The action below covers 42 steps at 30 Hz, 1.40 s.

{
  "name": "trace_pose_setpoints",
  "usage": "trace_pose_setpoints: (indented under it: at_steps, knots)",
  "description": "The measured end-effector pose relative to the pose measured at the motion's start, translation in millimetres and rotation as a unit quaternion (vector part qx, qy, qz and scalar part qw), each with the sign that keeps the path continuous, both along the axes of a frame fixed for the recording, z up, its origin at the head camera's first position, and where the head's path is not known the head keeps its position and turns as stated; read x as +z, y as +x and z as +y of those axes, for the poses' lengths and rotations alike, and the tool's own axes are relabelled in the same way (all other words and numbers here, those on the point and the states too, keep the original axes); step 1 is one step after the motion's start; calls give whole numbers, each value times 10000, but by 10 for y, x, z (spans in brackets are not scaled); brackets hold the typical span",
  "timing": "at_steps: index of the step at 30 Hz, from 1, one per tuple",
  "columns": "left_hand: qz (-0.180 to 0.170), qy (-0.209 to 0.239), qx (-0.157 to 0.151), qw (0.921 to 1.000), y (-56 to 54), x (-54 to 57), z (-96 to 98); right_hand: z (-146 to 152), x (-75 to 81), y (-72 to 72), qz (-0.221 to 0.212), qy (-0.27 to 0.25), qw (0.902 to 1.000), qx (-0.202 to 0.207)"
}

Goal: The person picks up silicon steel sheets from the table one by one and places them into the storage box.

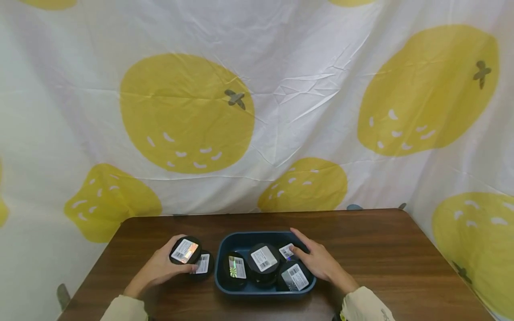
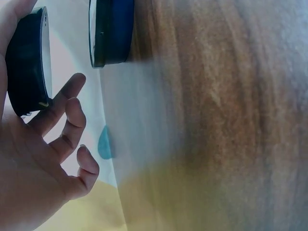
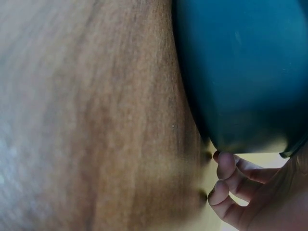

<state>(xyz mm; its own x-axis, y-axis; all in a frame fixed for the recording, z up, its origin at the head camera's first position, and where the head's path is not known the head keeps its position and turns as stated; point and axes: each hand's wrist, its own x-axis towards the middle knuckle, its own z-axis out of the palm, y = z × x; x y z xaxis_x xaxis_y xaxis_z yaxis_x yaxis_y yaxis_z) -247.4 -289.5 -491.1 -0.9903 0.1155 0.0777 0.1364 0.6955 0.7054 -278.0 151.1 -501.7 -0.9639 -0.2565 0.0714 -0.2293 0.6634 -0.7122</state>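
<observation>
My left hand (image 1: 161, 263) holds a round black tin (image 1: 185, 250) with a white and shiny label, thumb on one side and fingers on the other. In the left wrist view that tin (image 2: 30, 60) is tilted on edge, and the other fingers (image 2: 74, 127) are loosely bent. A second labelled tin (image 1: 203, 264) is just beside it, partly hidden by the held one. My right hand (image 1: 321, 263) grips the right end of a dark blue bin (image 1: 265, 294), thumb inside the rim, fingers (image 3: 226, 166) against the outer wall. Several similar tins (image 1: 263, 259) lie in the bin.
A brown wooden table (image 1: 373, 249) carries everything, with rounded far corners. Behind it hangs a white cloth (image 1: 297, 116) printed with yellow fruit, which continues down both sides.
</observation>
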Motion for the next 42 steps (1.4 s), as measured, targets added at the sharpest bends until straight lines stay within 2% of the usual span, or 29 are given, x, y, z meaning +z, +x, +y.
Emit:
trace_pose_setpoints:
  at_steps: [7, 16, 35, 42]
  knots:
    - [173, -21, 12, 9998, 18, 51, -3, 7, -8, -1, -16, -39, 10000, 4]
    - [170, -113, 105, 9997, 22, 144, 35, 9, -11, -1, 42, -64, 10000, 54]
    - [460, -14, -31, 9989, 39, 295, 171, 12, -16, -4, 52, -26, 10000, 51]
    - [394, -3, 41, 9992, 39, 345, 214, 4, -3, -4, 52, -71, 10000, 39]
